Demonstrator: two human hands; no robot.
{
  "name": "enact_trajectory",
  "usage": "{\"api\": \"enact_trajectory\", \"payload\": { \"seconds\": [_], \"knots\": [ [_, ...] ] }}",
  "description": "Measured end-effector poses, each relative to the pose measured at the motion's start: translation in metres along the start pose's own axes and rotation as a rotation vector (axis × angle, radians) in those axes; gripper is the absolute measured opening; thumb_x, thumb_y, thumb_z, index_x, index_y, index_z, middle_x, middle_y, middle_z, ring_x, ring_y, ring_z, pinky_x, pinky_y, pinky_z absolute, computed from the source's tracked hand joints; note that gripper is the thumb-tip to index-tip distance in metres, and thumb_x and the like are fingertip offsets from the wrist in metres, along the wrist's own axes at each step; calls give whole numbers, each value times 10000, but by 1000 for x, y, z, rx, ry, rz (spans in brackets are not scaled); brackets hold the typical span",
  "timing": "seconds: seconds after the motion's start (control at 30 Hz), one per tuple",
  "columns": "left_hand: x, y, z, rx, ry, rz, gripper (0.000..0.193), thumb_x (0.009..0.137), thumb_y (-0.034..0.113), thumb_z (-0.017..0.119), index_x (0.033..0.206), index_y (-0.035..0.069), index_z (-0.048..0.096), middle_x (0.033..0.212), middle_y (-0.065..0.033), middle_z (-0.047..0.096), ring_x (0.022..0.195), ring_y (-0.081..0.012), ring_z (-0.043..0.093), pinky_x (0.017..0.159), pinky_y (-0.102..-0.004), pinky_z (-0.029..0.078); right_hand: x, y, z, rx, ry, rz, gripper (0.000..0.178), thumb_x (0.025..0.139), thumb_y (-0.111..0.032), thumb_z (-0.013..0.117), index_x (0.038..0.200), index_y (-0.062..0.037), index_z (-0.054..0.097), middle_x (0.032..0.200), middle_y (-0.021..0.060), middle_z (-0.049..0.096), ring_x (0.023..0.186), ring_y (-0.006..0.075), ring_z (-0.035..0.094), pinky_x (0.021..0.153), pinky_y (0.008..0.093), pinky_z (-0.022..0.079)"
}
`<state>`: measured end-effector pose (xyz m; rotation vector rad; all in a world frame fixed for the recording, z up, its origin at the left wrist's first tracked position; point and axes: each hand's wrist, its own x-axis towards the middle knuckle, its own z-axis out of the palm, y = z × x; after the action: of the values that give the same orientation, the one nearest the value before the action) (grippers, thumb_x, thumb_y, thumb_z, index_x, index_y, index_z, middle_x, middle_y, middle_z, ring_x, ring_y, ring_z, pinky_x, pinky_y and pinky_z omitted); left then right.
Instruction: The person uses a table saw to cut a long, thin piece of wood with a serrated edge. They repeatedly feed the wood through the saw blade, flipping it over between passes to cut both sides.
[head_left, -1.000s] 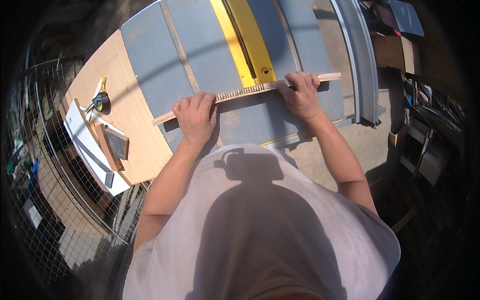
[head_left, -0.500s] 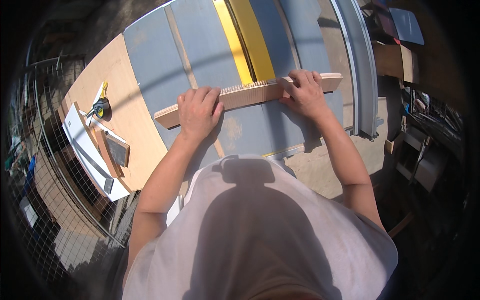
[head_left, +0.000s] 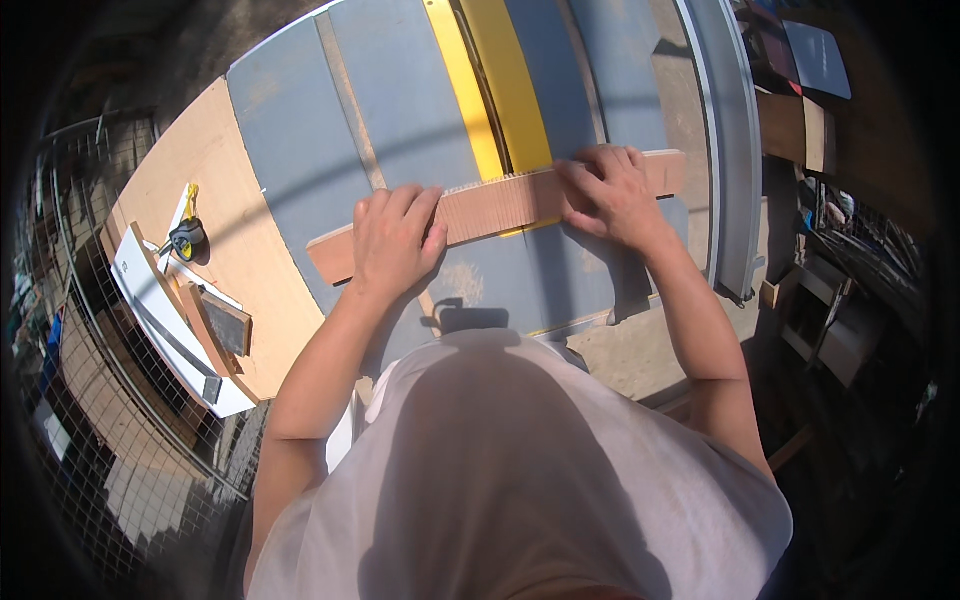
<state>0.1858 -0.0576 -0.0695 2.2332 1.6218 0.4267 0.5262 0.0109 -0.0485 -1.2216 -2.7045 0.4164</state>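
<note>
A long wooden board (head_left: 490,210) lies crosswise in front of me, over a grey table saw top (head_left: 405,100). Its broad face is turned toward me, and a row of fine, closely spaced cuts shows along its far edge. My left hand (head_left: 393,240) grips the left part of the board, fingers over the top and thumb on the near face. Farther right, my right hand (head_left: 612,195) grips it the same way. Between the hands, the board's middle meets the near end of a yellow slotted insert (head_left: 505,90); no blade can be made out.
On the left, a plywood side surface (head_left: 225,160) carries a tape measure (head_left: 187,240), wood pieces (head_left: 205,325) and a white panel (head_left: 133,262). A grey metal rail (head_left: 733,150) borders the right. Wire mesh (head_left: 90,350) stands at far left, boxes (head_left: 818,135) at far right.
The board has tipped so that its broad face shows more, and it sits slightly nearer to me. Both hands have kept hold of it and moved with it.
</note>
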Motion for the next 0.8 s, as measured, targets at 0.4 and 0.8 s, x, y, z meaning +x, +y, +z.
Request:
{"api": "enact_trajectory", "payload": {
  "seconds": [0.4, 0.8],
  "knots": [
    [-4, -11, 4, 22, -92, -21, 851, 614, 399, 925, 1361, 96, 650, 1225, -79, 598, 1058, -284, 546, 957, -441, 390, 10, 5, 2, 36, -80, 21, 768, 701, -374, 857, 1376, -105, 611, 1256, 120, 602, 1200, 328, 571, 1039, 488, 414],
    [5, -18, 0, -8, -85, -8, 778, 731, 482, 846, 1359, 76, 634, 1203, -92, 593, 1040, -293, 544, 941, -448, 390, 22, 16, 5, 33, -59, -5, 734, 788, -496, 767, 1353, -52, 614, 1249, 148, 607, 1186, 360, 575, 1051, 498, 429]
  ]
}}
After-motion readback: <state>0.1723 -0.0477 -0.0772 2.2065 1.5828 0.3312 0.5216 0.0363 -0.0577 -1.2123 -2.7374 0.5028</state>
